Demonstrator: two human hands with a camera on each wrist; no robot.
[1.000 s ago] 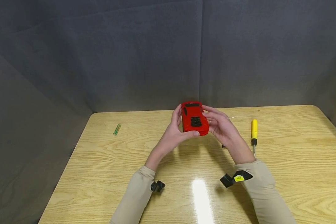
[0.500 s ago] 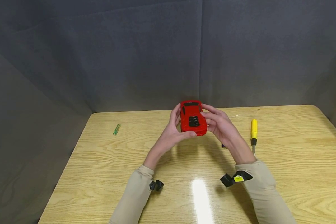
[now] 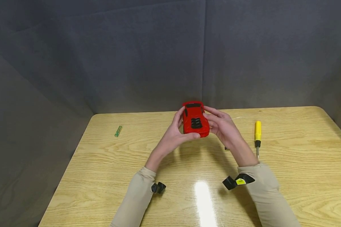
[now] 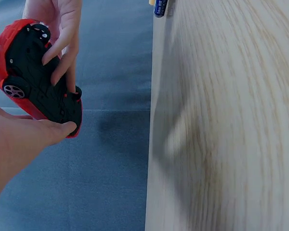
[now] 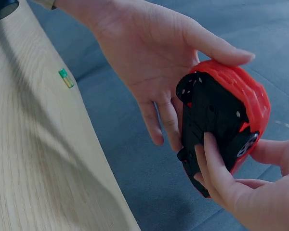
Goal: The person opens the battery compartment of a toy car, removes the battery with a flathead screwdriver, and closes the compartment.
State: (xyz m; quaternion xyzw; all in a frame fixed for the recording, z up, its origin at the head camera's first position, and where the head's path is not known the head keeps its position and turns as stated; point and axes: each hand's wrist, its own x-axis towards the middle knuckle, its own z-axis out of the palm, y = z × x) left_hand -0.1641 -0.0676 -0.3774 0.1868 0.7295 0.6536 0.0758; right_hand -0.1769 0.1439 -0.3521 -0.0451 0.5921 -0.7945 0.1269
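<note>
A red toy car is held up off the table, its roof and black rear vents showing in the head view. My left hand grips it from the left, thumb across the near end. On the right side, my right hand holds the car between thumb and fingers. The right wrist view shows the right hand's fingers against the black underside. In the left wrist view the underside and wheels are visible. No battery cover detail can be made out there.
A green battery lies on the wooden table at the left. A yellow-handled screwdriver lies at the right. A blue battery is partly hidden behind the right wrist in the head view. Grey fabric hangs behind the table.
The toy car and both hands have shifted slightly to the left. The grip on the car looks the same, and the things on the table have not moved.
</note>
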